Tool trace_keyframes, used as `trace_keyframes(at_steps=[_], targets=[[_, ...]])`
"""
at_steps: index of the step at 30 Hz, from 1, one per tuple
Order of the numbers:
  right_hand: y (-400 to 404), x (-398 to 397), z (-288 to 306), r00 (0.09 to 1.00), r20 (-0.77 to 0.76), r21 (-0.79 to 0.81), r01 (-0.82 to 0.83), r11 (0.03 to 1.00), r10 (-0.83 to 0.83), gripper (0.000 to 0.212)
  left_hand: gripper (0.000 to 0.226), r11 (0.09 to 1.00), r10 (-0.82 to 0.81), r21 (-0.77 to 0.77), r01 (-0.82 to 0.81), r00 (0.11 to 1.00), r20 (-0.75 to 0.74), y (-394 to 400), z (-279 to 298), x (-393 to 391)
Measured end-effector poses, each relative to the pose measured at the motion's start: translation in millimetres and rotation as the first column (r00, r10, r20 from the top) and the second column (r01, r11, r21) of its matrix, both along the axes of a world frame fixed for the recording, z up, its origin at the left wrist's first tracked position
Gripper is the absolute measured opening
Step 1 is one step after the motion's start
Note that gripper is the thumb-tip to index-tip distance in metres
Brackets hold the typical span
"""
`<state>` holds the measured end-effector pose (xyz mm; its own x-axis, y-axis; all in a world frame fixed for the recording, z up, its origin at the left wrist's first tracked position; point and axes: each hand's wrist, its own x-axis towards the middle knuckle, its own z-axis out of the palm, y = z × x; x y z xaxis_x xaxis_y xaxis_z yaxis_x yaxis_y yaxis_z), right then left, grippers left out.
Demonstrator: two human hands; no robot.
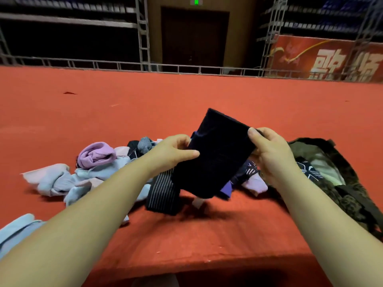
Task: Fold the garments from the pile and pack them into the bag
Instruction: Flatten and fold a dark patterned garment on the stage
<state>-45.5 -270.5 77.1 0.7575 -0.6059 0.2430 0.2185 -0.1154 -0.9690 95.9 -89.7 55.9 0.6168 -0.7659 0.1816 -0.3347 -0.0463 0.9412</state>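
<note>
A red cloth (186, 96) covers the wide table. Behind it runs a low metal railing (124, 65), with scaffold towers (143, 32) either side of a dark double door (194, 36) under a green exit sign (196, 1); a red banner (323, 59) hangs at right

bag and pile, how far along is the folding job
Done: the camouflage bag lies open with some cloth already inside. In hand: both the left hand and right hand hold a folded dark garment. Left: the pile remains unfolded.
</note>
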Motion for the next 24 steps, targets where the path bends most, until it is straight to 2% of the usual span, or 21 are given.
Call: trace_keyframes(at_steps=[2, 4, 6, 8, 10, 12, 15, 18, 20, 24], targets=[[-1.9, 6.7, 13.4, 0.998, 0.053, -0.061, 0.029, 0.998, -0.026, 0.019, 0.014, 0.997, -0.017, -0.076, 0.013, 0.998, -0.052, -4.4, 0.6, -8.5], [-0.7, 6.7, 9.2, 0.998, -0.003, -0.196, 0.066, 0.978, -0.068, 0.022, 0.015, 0.990, -0.117, -0.088, 0.107, 0.986, -0.119, -2.5, -14.8, -25.0], [2.7, 2.7, -13.7, 0.987, -0.128, -0.282, 0.054, 0.958, -0.093, 0.022, 0.022, 0.983, -0.182, -0.024, 0.181, 0.958, -0.220, 7.8, -45.6, -39.5], [8.3, -2.9, -43.1, 0.956, -0.277, -0.304, 0.012, 0.953, -0.101, 0.023, 0.039, 0.960, -0.233, 0.071, 0.272, 0.912, -0.338, 20.5, -78.7, -50.1], [14.3, -10.0, -70.6, 0.898, -0.432, -0.291, -0.055, 0.955, -0.080, 0.021, 0.047, 0.923, -0.287, 0.126, 0.364, 0.868, -0.405, 33.1, -99.5, -58.8], [19.2, -18.4, -91.2, 0.821, -0.569, -0.289, -0.152, 0.945, -0.042, 0.023, 0.047, 0.904, -0.322, 0.114, 0.412, 0.832, -0.453, 40.5, -109.5, -65.3], [25.3, -29.3, -113.3, 0.728, -0.685, -0.240, -0.264, 0.934, 0.029, 0.024, 0.058, 0.899, -0.287, 0.161, 0.408, 0.824, -0.490, 45.1, -107.4, -72.2], [28.7, -31.3, -123.7, 0.661, -0.750, -0.299, -0.358, 0.885, 0.014, 0.027, 0.022, 0.901, -0.204, 0.269, 0.340, 0.880, -0.429, 47.0, -102.5, -78.0], [30.9, -28.8, -125.4, 0.665, -0.746, -0.385, -0.382, 0.840, -0.039, 0.028, 0.022, 0.918, -0.123, 0.312, 0.246, 0.923, -0.365, 49.8, -103.1, -78.6], [31.6, -18.5, -125.3, 0.705, -0.701, -0.481, -0.353, 0.803, -0.110, 0.029, 0.017, 0.932, -0.001, 0.346, 0.109, 0.954, -0.299, 54.8, -103.8, -77.4]])
